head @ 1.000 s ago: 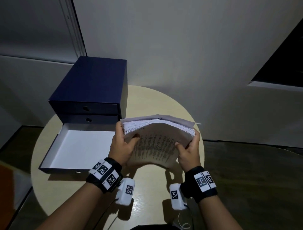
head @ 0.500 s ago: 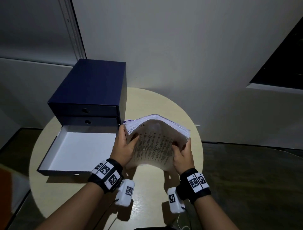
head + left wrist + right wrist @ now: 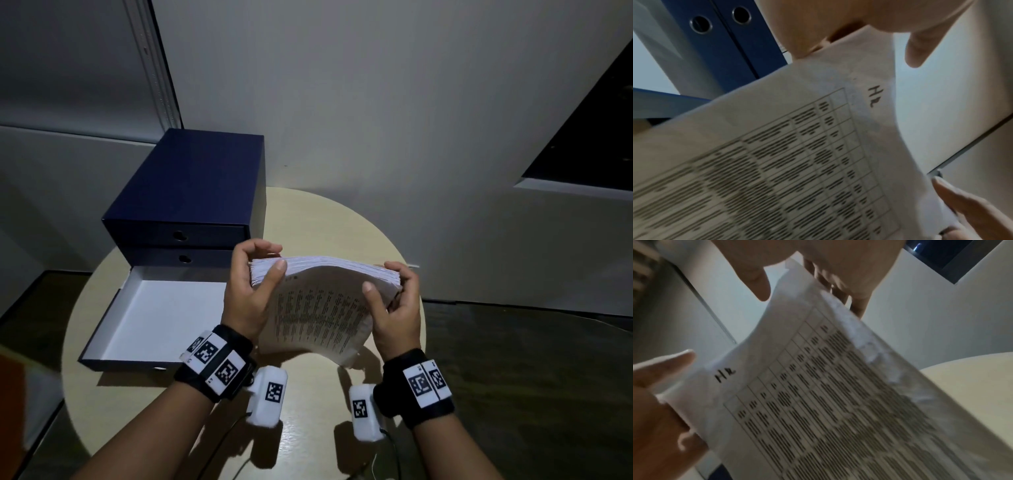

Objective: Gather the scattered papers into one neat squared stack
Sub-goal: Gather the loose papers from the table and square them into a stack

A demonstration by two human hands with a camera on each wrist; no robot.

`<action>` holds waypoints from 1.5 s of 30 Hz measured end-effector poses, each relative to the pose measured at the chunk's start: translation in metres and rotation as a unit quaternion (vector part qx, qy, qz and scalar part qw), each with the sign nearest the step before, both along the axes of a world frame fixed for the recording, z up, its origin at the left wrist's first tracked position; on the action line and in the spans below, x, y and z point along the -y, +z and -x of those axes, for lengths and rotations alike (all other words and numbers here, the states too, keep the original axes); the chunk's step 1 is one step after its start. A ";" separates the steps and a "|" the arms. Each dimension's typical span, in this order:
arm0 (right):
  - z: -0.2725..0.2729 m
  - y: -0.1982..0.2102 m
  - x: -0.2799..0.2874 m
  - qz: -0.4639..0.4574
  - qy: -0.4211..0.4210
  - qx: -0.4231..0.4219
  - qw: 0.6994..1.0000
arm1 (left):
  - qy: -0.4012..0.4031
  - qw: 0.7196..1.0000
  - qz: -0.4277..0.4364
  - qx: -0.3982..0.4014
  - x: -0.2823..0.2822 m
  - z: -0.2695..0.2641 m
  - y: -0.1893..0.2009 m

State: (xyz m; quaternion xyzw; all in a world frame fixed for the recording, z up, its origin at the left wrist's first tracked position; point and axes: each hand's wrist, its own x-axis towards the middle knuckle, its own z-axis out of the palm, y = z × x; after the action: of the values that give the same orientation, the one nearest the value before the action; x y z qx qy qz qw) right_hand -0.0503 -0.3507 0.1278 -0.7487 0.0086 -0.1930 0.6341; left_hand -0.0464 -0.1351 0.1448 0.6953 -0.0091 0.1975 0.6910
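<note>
A thick stack of printed papers (image 3: pixel 318 308) stands on its lower edge above the round table, its printed table facing me and its top bowed. My left hand (image 3: pixel 250 281) grips the stack's upper left corner, thumb on the front sheet and fingers curled over the top. My right hand (image 3: pixel 397 301) holds the upper right corner, thumb in front and fingers behind. In the left wrist view the front sheet (image 3: pixel 797 154) fills the frame under the left hand (image 3: pixel 859 32). The right wrist view shows the same sheet (image 3: pixel 838 394) held by the right hand (image 3: pixel 828 269).
A dark blue drawer box (image 3: pixel 191 195) stands at the table's back left. Its bottom drawer (image 3: pixel 113 318), white inside, is pulled out toward me left of the stack. The beige round table (image 3: pixel 325 219) ends near a grey wall behind.
Both hands have slid up to the stack's top corners. The loose, uneven top sheets have drawn in and the stack's upper edge looks tighter and more even.
</note>
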 end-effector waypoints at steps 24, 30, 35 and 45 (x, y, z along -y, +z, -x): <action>0.003 -0.010 0.001 0.042 0.000 -0.117 0.992 | -0.054 0.992 0.033 -0.106 0.002 0.005 -0.030; 0.008 -0.019 0.004 0.059 0.016 -0.167 0.984 | -0.063 0.990 -0.017 -0.121 0.004 0.008 -0.039; 0.009 -0.016 0.006 0.051 0.009 -0.150 0.987 | -0.056 0.992 -0.039 -0.109 0.004 0.008 -0.033; 0.017 0.075 -0.063 0.395 0.017 0.203 0.896 | -0.057 0.989 -0.035 -0.129 -0.006 0.000 -0.039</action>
State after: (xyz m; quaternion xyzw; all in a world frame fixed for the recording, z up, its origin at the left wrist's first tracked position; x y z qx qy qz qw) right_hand -0.0668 -0.2878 0.2033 -0.8820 -0.2105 -0.3174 0.2774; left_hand -0.0463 -0.1293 0.1058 0.7372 0.0329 0.0660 0.6717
